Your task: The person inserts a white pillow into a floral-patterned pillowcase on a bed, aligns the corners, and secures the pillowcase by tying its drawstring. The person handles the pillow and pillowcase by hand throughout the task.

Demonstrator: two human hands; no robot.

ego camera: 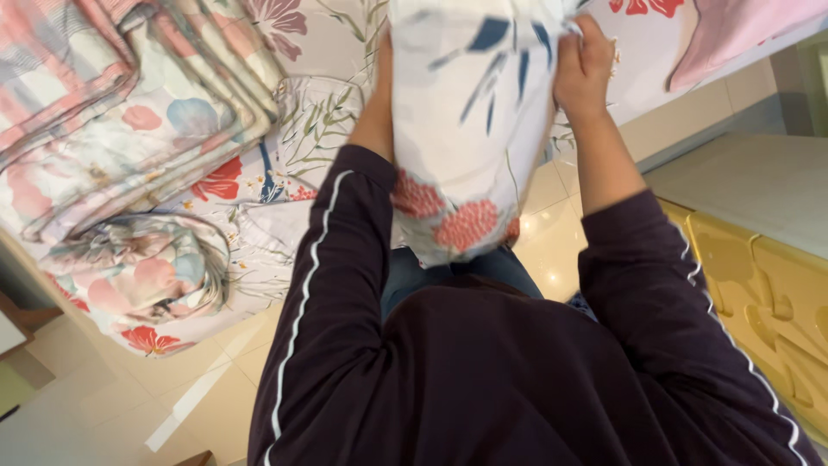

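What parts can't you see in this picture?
- Head view: the left hand is mostly hidden behind the white cloth with blue leaves and red flowers, so its grip cannot be told.
- The cloth's top is cut off by the upper edge.
- The right hand grips the cloth's edge; its fingertips are buried in the folds.
- The stack of folded floral bedding runs off the left edge.

Folded floral quilts (129,112) on bed; perhaps yellow cabinet (768,293).
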